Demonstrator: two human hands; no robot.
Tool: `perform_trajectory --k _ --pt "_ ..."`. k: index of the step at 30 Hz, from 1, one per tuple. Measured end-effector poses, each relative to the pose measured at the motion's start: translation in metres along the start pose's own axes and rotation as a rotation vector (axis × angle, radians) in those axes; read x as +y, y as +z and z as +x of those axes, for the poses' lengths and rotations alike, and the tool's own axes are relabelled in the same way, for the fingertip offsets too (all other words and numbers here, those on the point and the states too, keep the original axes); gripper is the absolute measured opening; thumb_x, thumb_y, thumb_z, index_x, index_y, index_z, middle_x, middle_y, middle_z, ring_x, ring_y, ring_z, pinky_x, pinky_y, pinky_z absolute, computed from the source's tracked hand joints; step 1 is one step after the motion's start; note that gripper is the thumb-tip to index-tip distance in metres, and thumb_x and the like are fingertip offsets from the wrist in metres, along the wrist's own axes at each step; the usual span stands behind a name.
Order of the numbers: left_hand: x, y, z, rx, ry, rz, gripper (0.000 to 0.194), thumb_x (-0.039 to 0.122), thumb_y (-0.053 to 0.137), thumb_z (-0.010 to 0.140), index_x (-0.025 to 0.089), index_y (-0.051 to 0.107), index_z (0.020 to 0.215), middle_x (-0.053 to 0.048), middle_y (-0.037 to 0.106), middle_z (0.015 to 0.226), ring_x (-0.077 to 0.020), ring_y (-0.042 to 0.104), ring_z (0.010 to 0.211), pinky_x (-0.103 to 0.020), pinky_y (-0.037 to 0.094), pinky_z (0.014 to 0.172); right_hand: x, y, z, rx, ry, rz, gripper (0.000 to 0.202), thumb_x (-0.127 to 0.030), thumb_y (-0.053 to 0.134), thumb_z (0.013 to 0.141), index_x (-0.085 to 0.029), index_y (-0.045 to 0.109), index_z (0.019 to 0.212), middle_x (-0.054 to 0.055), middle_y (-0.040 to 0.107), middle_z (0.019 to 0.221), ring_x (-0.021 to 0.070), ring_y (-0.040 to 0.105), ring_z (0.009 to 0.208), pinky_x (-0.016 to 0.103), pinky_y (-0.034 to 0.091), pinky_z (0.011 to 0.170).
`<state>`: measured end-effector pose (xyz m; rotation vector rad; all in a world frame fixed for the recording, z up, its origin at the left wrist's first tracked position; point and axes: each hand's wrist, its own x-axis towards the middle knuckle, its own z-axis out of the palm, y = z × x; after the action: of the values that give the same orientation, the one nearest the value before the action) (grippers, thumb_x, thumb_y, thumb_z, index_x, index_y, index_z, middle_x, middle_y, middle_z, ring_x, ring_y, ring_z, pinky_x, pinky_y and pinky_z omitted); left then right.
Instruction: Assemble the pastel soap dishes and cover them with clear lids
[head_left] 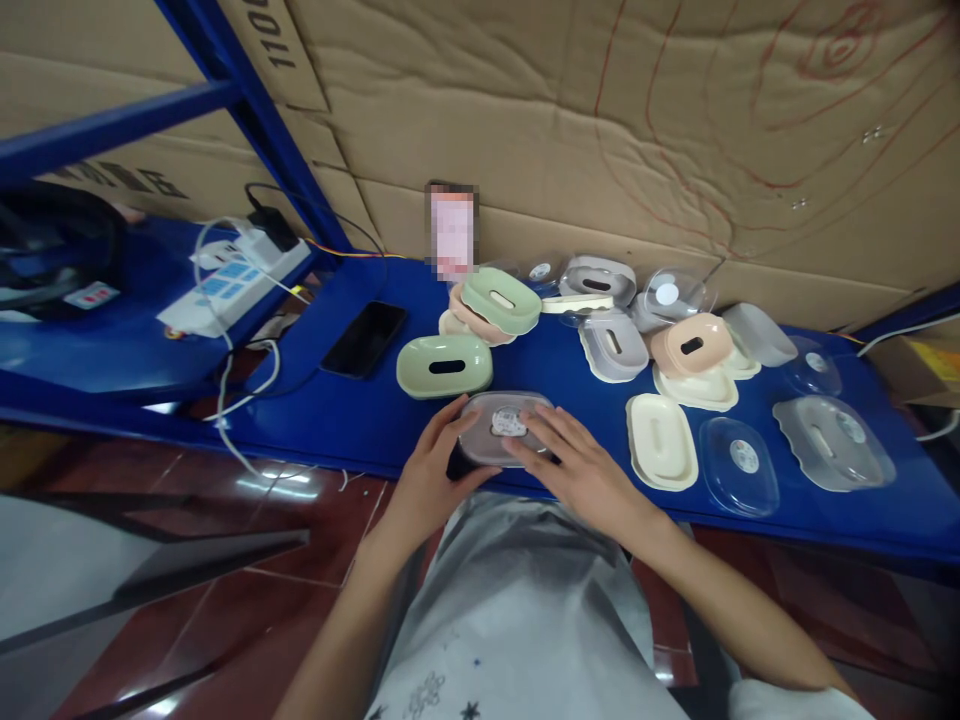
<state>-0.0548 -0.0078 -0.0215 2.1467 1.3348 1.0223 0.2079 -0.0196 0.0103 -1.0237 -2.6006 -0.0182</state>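
A greyish-mauve oval box (491, 440) with a clear lid and a round white label sits at the front edge of the blue table, between my hands. My left hand (435, 465) grips its left end, thumb along the near side and fingers on the far side. My right hand (574, 460) lies over the box's right part, fingers spread on the lid near the label. Just behind the box is a green oval dish (427, 378) with a dark slot. Another green dish (499, 298) rests on peach and cream pieces farther back.
A black phone (364, 340) lies left on the blue table (555, 375); another phone (453, 230) leans on the cardboard. Grey, peach and cream parts, a cream tray (661, 442) and a clear lid (741, 466) are at right. A power strip (236, 285) with cables is at left.
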Motion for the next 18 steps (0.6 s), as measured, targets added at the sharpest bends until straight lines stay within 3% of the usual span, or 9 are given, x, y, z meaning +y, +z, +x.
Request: perform_trajectory --k 3,11,18 --pt "-0.001 -0.001 0.000 -0.023 -0.019 0.002 0.066 0.038 0.083 0.091 0.031 0.052 0.149 -0.012 0.053 0.158 -0.0311 0.058 0.145 -0.053 0.052 0.118 0.000 0.005 0.000 0.031 0.021 0.017 0.062 -0.006 0.052 0.105 -0.028 0.045 0.163 0.011 0.052 0.163 0.0308 0.035 0.160 0.063 0.037 0.129" --pt "0.005 0.004 0.004 0.000 0.047 0.016 0.065 0.041 0.074 0.098 0.033 0.046 0.156 -0.014 0.049 0.162 -0.0327 0.054 0.147 -0.055 0.049 0.120 0.013 0.007 -0.003 0.187 0.081 0.191 0.064 -0.025 0.060 0.108 -0.032 0.038 0.167 0.009 0.057 0.159 0.0272 0.046 0.154 0.056 0.048 0.123" --pt "0.004 0.006 0.004 -0.001 0.027 0.042 0.065 0.042 0.075 0.097 0.033 0.048 0.156 -0.014 0.051 0.162 -0.0329 0.055 0.146 -0.055 0.050 0.118 0.006 0.008 -0.004 0.249 0.090 0.121 0.058 -0.023 0.060 0.107 -0.024 0.045 0.163 0.013 0.063 0.151 0.0272 0.047 0.153 0.051 0.050 0.122"
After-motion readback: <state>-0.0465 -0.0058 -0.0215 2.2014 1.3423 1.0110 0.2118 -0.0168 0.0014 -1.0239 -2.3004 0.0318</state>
